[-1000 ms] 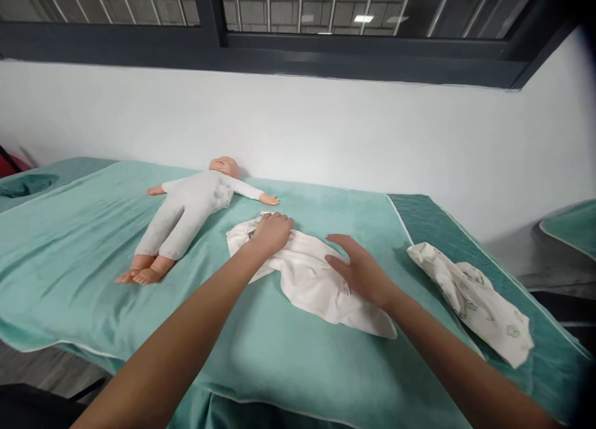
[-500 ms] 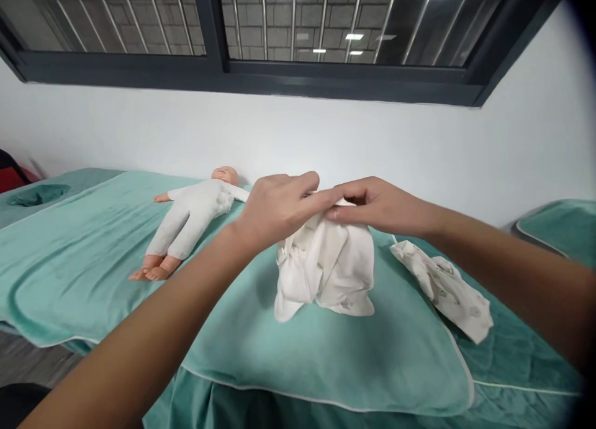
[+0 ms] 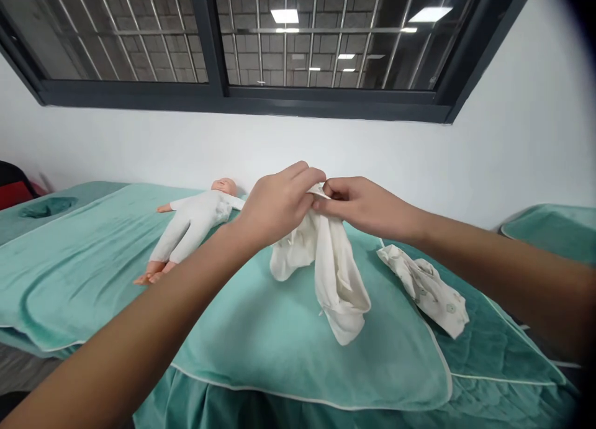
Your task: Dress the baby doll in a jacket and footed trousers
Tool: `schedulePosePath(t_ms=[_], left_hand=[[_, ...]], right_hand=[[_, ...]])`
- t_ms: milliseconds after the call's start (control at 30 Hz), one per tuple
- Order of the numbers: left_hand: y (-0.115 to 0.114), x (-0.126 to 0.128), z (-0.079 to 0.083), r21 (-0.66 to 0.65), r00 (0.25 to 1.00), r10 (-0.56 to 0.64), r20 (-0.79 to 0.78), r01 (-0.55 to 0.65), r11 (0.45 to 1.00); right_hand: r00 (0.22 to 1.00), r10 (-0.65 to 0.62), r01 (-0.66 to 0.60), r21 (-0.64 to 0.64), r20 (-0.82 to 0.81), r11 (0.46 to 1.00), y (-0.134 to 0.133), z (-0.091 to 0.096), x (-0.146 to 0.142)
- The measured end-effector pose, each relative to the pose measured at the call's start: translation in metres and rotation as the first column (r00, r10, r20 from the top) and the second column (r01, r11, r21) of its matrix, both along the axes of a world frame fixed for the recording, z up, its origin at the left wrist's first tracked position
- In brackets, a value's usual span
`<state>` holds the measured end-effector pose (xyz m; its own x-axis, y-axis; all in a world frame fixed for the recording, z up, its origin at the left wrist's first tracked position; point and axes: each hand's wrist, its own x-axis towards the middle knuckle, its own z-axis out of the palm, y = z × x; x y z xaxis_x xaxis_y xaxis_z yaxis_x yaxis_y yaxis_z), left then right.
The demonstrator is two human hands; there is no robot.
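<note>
While limp, garment (image 3: 338,274) below right hand (image 3: 367,208)

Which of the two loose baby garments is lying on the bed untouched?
The printed garment at the right; the white garment hangs pinched between left hand and right hand.

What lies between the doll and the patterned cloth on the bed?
In the head view, a white garment hangs there, pinched by the left hand and right hand above the teal blanket.
</note>
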<state>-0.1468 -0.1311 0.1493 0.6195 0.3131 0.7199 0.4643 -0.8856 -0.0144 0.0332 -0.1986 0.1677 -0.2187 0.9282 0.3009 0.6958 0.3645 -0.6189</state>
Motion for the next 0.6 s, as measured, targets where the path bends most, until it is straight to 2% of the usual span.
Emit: schedulePosePath(t_ms=[67, 133, 233, 333, 400, 467, 533, 600], left_hand=[[-0.001, 0.0, 0.002, -0.124, 0.992, -0.093, 0.081, 0.103, 0.987], [-0.001, -0.002, 0.002, -0.215, 0.978, -0.149, 0.144, 0.177, 0.96], [0.004, -0.007, -0.001, -0.259, 0.975, -0.153, 0.164, 0.192, 0.946], [0.012, -0.011, -0.011, -0.251, 0.989, -0.086, 0.122, 0.115, 0.961], [0.02, -0.015, -0.02, -0.239, 0.998, -0.023, 0.052, 0.035, 0.97], [0.03, -0.021, -0.031, -0.239, 0.999, 0.047, -0.017, -0.049, 0.97], [0.039, -0.028, -0.044, -0.266, 0.993, 0.109, -0.04, -0.115, 0.957], [0.047, -0.037, -0.055, -0.308, 0.986, 0.163, -0.04, -0.167, 0.937]], right_hand=[[0.996, 0.052, -0.054, -0.026, -0.069, 0.998, -0.002, 0.002, 0.0], [0.995, 0.069, -0.072, -0.048, -0.072, 0.996, -0.001, 0.002, 0.006], [0.998, -0.006, 0.008, -0.041, 0.061, 0.999, 0.003, -0.004, 0.019], [0.94, -0.169, 0.16, 0.055, 0.297, 0.986, 0.01, -0.014, 0.031], [0.848, -0.265, 0.223, 0.145, 0.459, 0.964, 0.012, -0.021, 0.038], [0.75, -0.307, 0.245, 0.184, 0.586, 0.952, 0.012, -0.028, 0.045], [0.692, -0.316, 0.269, 0.174, 0.649, 0.947, 0.01, -0.035, 0.052], [0.685, -0.341, 0.308, 0.169, 0.643, 0.936, 0.006, -0.042, 0.061]])
